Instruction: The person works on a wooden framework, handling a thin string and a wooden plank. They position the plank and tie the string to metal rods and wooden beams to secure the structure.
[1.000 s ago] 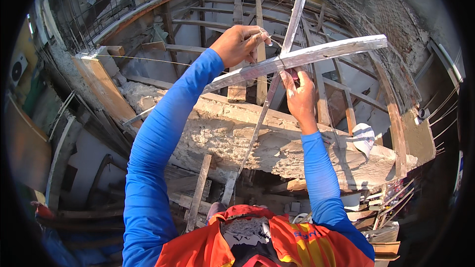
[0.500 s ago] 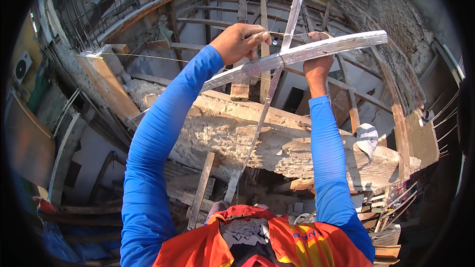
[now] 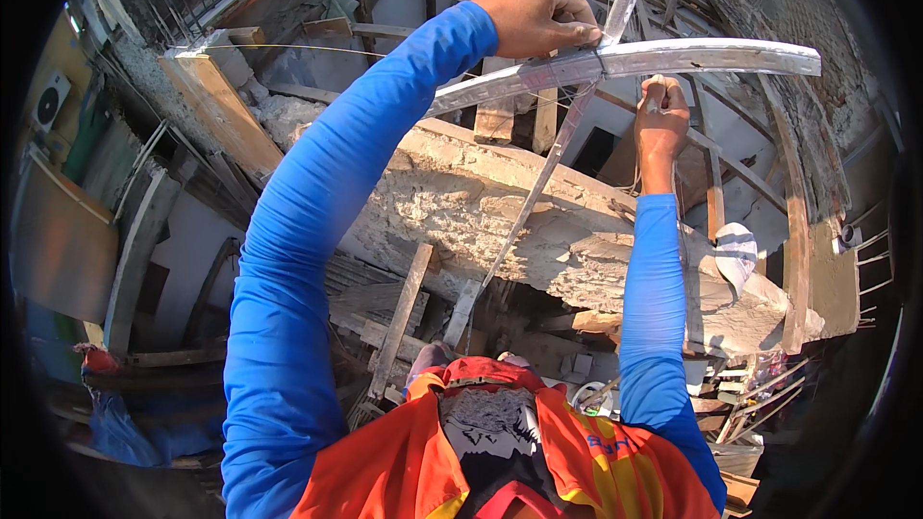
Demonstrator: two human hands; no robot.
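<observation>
Two silvery metal bars meet in a cross in front of me: a wide bar (image 3: 711, 56) runs left to right, and a narrower bar (image 3: 545, 183) slants from the upper right down toward my body. My left hand (image 3: 540, 15) is above the wide bar, its fingers pinched against the crossing. Whatever lies between those fingertips is hidden. Just below the wide bar, right of the crossing, my right hand (image 3: 662, 120) is closed with thumb and fingers together. A thin strand seems to run from its fingertips up to the bar. A yellow string (image 3: 288, 46) stretches left behind my left arm.
A rough concrete beam (image 3: 481, 202) spans below the bars, with a pale cap (image 3: 735, 255) on its right end. Timber boards (image 3: 226, 115) stand at the left. Deep openings with wooden framing lie beyond and below the beam. A loose plank (image 3: 399, 322) leans near my legs.
Both hands and the view have shifted. My left hand has come right to the crossing, and my right hand has dropped from behind the wide bar to below it. The strand stretched between them no longer shows.
</observation>
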